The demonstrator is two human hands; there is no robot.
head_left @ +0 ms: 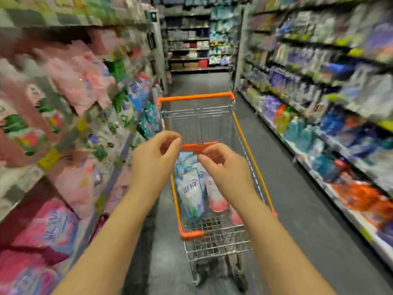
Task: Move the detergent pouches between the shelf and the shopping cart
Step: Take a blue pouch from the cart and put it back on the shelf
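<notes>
1. Where the shopping cart stands at lower centre, detergent pouches are seen upright inside it.
2. Both hands, left hand and right hand, are held above them, fingers loosely curled, nothing gripped.
3. Blurred shelves are seen at left.

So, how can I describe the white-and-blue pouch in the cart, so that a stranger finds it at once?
Find the orange-rimmed shopping cart in the middle of the aisle. In its upper basket, under the two hands, several pouches lie together. The white-and-blue pouch is the one nearest the basket's left side, with blue writing on its front, while its right neighbour is pink.
</notes>
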